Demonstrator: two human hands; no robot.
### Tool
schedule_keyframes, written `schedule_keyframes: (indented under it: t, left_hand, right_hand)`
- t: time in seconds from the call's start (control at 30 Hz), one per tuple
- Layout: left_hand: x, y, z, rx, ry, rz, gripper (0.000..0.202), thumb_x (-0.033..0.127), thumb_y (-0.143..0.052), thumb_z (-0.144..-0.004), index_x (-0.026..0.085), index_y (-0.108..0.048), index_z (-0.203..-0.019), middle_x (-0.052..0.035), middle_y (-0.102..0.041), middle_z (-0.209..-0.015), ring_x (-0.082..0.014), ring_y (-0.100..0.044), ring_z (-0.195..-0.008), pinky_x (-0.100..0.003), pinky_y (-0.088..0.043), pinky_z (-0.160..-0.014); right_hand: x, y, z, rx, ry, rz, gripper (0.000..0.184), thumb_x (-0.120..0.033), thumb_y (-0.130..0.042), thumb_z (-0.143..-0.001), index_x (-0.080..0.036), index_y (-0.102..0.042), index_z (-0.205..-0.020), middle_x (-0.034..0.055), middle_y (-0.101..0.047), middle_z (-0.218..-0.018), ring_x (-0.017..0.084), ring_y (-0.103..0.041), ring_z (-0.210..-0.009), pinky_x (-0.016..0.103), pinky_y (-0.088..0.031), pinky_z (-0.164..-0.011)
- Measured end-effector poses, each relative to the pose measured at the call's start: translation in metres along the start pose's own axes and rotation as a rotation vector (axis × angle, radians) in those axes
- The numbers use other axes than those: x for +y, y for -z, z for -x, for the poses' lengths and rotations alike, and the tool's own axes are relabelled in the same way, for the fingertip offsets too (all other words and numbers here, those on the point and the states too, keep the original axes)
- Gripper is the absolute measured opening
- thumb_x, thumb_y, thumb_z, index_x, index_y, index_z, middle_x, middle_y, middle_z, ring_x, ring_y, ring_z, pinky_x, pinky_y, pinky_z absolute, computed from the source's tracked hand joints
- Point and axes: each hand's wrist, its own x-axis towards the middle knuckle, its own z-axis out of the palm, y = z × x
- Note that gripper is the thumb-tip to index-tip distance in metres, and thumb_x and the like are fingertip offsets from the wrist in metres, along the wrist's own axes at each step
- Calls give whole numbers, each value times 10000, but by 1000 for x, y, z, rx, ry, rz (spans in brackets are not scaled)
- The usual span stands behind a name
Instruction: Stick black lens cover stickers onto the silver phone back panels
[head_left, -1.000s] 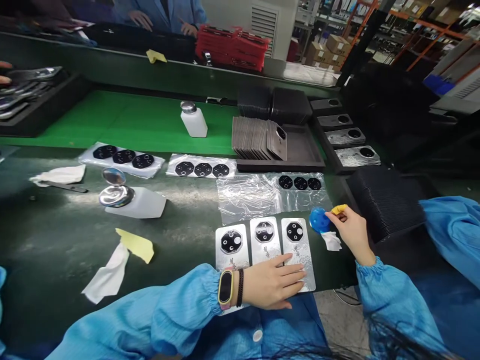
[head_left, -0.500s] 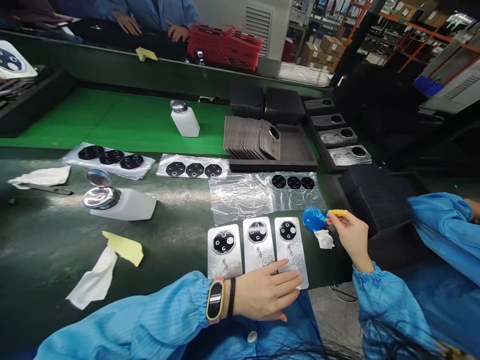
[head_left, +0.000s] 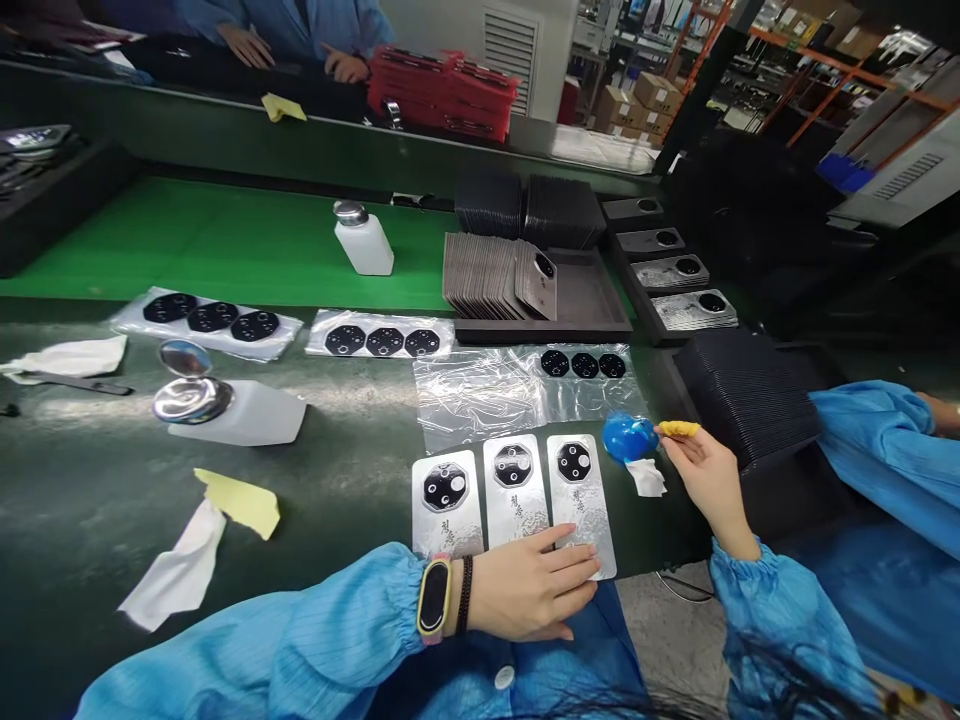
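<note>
Three silver phone back panels, the left panel (head_left: 448,515), the middle panel (head_left: 514,490) and the right panel (head_left: 581,485), lie side by side, each with a black octagonal camera piece near its top. My left hand (head_left: 532,585) rests flat with fingers spread across the lower part of the right panel and the bottom of the middle one. My right hand (head_left: 705,475) pinches thumb and index finger together at the right edge of a shiny blue lump (head_left: 628,437). A yellow finger cover (head_left: 677,429) wraps the index finger. What sits between those fingertips is too small to tell.
Clear film (head_left: 480,395) with black octagons lies behind the panels. A tray (head_left: 589,290) of stacked panels stands farther back. White bottles (head_left: 266,412) and paper scraps (head_left: 176,570) are at left. Black stacked trays (head_left: 750,400) and another person's sleeve (head_left: 874,435) are at right.
My right hand has shifted slightly right, its fingertips still by the blue lump. My left hand stays on the panels. The view has shifted a little.
</note>
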Motion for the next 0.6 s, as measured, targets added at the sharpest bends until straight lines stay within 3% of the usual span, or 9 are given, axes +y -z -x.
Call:
schedule_keyframes:
  t: [0.2,0.33,0.5,0.6]
  left_hand:
    - [-2,-3,1,-1,51,9,369,331,-420,-977,86,-609,-1178,-104,-643,-1249,-219,-535,-1218,-391,-284,-1135]
    - [-1,-6,1,14,45,5,359,329,-439,-969,86,-608,-1173,-103,-652,-1236,-214,-532,-1219,-383,-289,-1136]
    - [1,-8,0,30,78,33,347,323,-513,-932,81,-606,-1163,-116,-652,-1230,-227,-542,-1208,-392,-294,-1137]
    - [2,-8,0,34,98,56,338,313,-528,-922,84,-610,-1158,-116,-649,-1237,-230,-542,-1207,-383,-287,-1147]
  right_hand:
    - [-4,0,27,-133,339,355,245,-451,-553,-853,-246,-686,-845,49,-740,-886,227,-704,-857,373,-588,-781]
    - [2,-6,36,-92,468,448,266,-438,-508,-898,-242,-674,-827,50,-730,-834,219,-688,-821,358,-579,-730]
    - [8,-9,38,-33,420,445,313,-466,-516,-886,-246,-669,-723,41,-706,-707,212,-666,-671,342,-545,-609]
    - [3,-4,40,-68,219,304,336,-550,-590,-808,-240,-680,-714,50,-715,-710,221,-672,-659,342,-548,-603]
